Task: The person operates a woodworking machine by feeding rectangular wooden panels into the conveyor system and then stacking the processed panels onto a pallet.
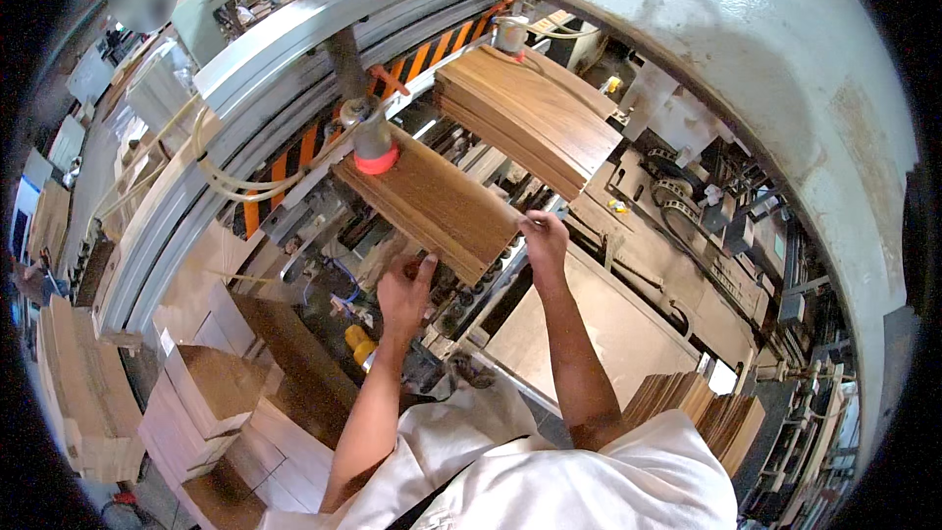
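In front of me lies a short stack of brown wood planks (439,198), its long sides slanting down to the right. Over its far left end stands a grey clamp cylinder with a red round foot (377,159), resting on the top plank. My left hand (403,296) is at the near long edge, thumb against the side of the planks and fingers curled, partly hidden. My right hand (545,239) pinches the right corner of the same stack between thumb and fingers.
Beyond lies a second, taller plank stack (530,113) under another clamp cylinder (509,35). A metal rail (285,44) and an orange-black striped strip (432,54) run behind. Planks (692,412) stand at my right; pale wood stacks (201,412) lie lower left. A grey machine frame (746,10) arches overhead.
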The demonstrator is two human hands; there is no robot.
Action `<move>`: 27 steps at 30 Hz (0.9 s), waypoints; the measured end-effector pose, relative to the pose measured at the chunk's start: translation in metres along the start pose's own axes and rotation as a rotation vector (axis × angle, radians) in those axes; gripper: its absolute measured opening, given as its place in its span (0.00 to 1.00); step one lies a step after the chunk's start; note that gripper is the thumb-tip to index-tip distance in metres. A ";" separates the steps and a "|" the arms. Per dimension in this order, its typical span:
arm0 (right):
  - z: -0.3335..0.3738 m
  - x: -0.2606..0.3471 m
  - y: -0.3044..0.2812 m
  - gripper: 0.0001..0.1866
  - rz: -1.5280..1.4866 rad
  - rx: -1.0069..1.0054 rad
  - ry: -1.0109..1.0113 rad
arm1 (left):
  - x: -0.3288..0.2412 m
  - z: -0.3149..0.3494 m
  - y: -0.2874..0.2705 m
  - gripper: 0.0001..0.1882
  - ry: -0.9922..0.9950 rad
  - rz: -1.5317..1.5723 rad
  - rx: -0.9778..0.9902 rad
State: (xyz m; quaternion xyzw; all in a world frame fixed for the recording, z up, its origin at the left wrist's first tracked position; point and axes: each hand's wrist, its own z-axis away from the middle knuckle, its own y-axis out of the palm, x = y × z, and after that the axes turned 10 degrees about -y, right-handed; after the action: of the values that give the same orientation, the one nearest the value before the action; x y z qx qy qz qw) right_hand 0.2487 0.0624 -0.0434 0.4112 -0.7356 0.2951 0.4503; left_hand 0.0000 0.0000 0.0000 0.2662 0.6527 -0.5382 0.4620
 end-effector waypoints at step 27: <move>-0.071 0.046 -0.119 0.28 -0.631 -0.226 0.591 | -0.060 0.111 0.055 0.19 0.429 0.049 0.340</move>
State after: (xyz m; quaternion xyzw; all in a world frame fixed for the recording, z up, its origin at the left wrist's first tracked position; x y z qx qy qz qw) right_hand 0.3704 0.0457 0.0355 0.4619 -0.4415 0.1656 0.7512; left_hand 0.1076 -0.0805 0.0288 0.4634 0.6292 -0.5603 0.2747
